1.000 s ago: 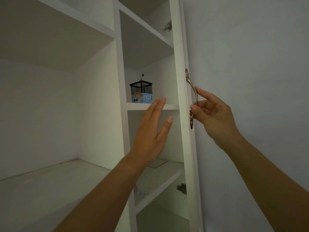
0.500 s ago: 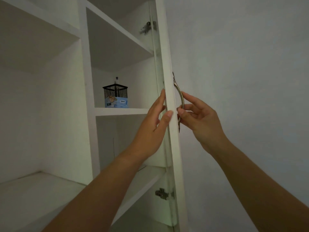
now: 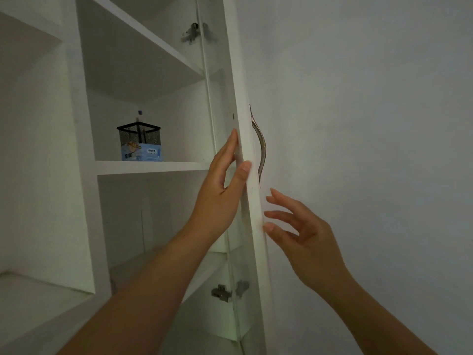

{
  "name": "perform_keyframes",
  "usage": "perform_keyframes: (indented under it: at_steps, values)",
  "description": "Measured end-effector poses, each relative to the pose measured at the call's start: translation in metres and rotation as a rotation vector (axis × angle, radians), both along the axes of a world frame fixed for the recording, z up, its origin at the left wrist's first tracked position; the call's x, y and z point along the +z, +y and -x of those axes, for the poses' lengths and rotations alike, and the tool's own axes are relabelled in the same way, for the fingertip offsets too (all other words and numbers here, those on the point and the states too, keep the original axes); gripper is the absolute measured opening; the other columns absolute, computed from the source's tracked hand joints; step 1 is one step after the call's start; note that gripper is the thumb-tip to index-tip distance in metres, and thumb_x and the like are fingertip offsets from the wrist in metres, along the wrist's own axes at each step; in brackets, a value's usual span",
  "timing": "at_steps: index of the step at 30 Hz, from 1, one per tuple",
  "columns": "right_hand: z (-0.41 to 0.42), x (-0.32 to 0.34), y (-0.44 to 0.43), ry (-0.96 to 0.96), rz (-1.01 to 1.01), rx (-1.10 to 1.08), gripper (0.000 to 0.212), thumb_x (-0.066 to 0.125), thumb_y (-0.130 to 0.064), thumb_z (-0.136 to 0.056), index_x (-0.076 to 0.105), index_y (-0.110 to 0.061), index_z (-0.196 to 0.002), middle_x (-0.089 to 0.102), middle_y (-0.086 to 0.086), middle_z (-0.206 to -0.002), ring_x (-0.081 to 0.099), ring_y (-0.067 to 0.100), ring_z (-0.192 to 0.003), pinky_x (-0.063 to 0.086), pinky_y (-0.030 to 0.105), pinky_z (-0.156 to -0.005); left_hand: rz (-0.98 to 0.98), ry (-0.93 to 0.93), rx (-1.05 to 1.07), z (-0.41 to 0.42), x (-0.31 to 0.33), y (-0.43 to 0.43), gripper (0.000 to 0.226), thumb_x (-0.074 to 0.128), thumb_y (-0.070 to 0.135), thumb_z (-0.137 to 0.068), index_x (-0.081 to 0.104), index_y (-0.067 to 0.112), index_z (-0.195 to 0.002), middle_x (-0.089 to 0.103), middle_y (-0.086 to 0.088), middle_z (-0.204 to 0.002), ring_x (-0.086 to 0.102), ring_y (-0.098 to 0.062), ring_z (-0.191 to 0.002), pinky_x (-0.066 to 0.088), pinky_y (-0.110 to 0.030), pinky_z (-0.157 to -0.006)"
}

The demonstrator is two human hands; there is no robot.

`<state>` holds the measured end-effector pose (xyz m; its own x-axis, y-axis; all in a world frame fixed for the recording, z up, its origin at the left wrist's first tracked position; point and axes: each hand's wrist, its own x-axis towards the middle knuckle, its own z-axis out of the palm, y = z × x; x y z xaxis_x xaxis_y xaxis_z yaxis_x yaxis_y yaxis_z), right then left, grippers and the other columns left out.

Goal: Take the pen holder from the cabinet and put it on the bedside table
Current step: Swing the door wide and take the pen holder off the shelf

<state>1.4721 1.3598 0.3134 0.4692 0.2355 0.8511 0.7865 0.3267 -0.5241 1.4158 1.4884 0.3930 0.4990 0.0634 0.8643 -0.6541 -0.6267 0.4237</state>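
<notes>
Person at an open cabinet door (image 3: 243, 119), pen holder (image 3: 139, 143) on a shelf (image 3: 153, 167) inside.

The left hand (image 3: 220, 190) presses straight fingers against the door's inner face, thumb on its edge. The right hand (image 3: 299, 231) hovers just beside that edge, below the metal handle (image 3: 261, 149), fingers spread and holding nothing. The black mesh pen holder stands upright on the shelf, well apart from both hands, with a pen in it. Best approach, as a judgement: push the door fully wide, then reach in and grip the holder by its walls, level, so the pen does not tip out.
</notes>
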Motion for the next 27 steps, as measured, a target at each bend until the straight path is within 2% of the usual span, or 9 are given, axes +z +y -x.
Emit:
perform_keyframes:
  at_steps: [3,6,8,10,14,16,18,22,27]
  values:
    - [-0.006,-0.016,-0.01,-0.024,0.033,-0.064,0.046,0.06,-0.029,-0.078,0.052,-0.031,-0.123,0.053,-0.011,-0.125,0.056,0.005,-0.108,0.05,0.015,-0.078,0.006,-0.013,0.019,-0.011,-0.001,-0.012,0.059,0.043,0.056,-0.083,0.022,0.048,-0.137,0.026,0.019,-0.148,0.028,-0.003,-0.133,0.03,-0.037,-0.108]
    - [-0.013,-0.027,-0.018,-0.039,0.055,-0.1,0.044,0.056,-0.028,-0.083,0.049,-0.03,-0.127,0.05,-0.014,-0.129,0.054,0.005,-0.111,0.051,0.019,-0.082,-0.018,-0.016,0.053,-0.024,-0.005,-0.027,0.066,0.04,0.057,-0.08,0.018,0.044,-0.14,0.021,0.02,-0.15,0.024,-0.003,-0.135,0.029,-0.012,-0.096]
    - [-0.02,-0.034,-0.024,-0.02,0.059,-0.108,0.045,0.055,-0.029,-0.085,0.047,-0.031,-0.129,0.049,-0.015,-0.131,0.053,0.003,-0.112,0.051,0.019,-0.083,-0.032,-0.011,0.068,-0.034,-0.007,-0.037,0.065,0.039,0.054,-0.081,0.016,0.042,-0.141,0.018,0.019,-0.151,0.02,-0.001,-0.135,0.023,-0.002,-0.088]
    - [-0.026,-0.039,-0.031,-0.002,0.054,-0.103,0.045,0.054,-0.029,-0.085,0.045,-0.033,-0.129,0.049,-0.015,-0.131,0.052,0.001,-0.112,0.051,0.019,-0.083,-0.05,-0.015,0.081,-0.043,-0.01,-0.045,0.063,0.04,0.051,-0.085,0.014,0.04,-0.142,0.015,0.018,-0.152,0.017,-0.002,-0.136,0.02,-0.006,-0.092]
    - [-0.04,-0.054,-0.046,0.01,0.048,-0.106,0.046,0.055,-0.029,-0.084,0.044,-0.035,-0.129,0.049,-0.015,-0.13,0.053,0.002,-0.11,0.052,0.019,-0.081,-0.082,-0.005,0.133,-0.062,-0.016,-0.059,0.063,0.038,0.051,-0.087,0.009,0.041,-0.142,0.008,0.018,-0.153,0.011,-0.002,-0.138,0.019,-0.032,-0.109]
    - [-0.046,-0.062,-0.053,0.005,0.047,-0.104,0.048,0.056,-0.026,-0.084,0.041,-0.039,-0.127,0.047,-0.019,-0.129,0.051,-0.002,-0.11,0.049,0.014,-0.079,-0.096,-0.008,0.155,-0.072,-0.021,-0.065,0.062,0.038,0.05,-0.089,0.008,0.04,-0.143,0.006,0.017,-0.154,0.009,0.001,-0.136,0.02,-0.039,-0.112]
    - [-0.054,-0.068,-0.059,-0.023,0.067,-0.127,0.05,0.057,-0.024,-0.086,0.036,-0.04,-0.129,0.044,-0.022,-0.129,0.049,-0.007,-0.11,0.046,0.008,-0.078,-0.121,-0.017,0.171,-0.082,-0.027,-0.069,0.063,0.039,0.05,-0.09,0.008,0.039,-0.143,0.004,0.016,-0.154,0.007,0.004,-0.133,0.019,-0.037,-0.112]
    - [-0.074,-0.076,-0.069,-0.058,0.1,-0.184,0.053,0.052,-0.026,-0.088,0.029,-0.036,-0.135,0.043,-0.019,-0.13,0.047,-0.005,-0.114,0.044,0.006,-0.08,-0.214,-0.005,0.245,-0.099,-0.038,-0.08,0.068,0.037,0.055,-0.086,0.003,0.04,-0.143,-0.002,0.015,-0.155,0.001,0.007,-0.132,0.01,-0.013,-0.101]
    - [-0.103,-0.077,-0.084,-0.043,0.138,-0.178,0.051,0.05,-0.034,-0.09,0.025,-0.04,-0.134,0.04,-0.029,-0.125,0.048,-0.01,-0.108,0.046,0.008,-0.078,-0.221,-0.018,0.337,-0.129,-0.048,-0.098,0.067,0.035,0.057,-0.087,0.001,0.04,-0.141,-0.004,0.011,-0.155,0.002,-0.01,-0.141,0.013,-0.034,-0.107]
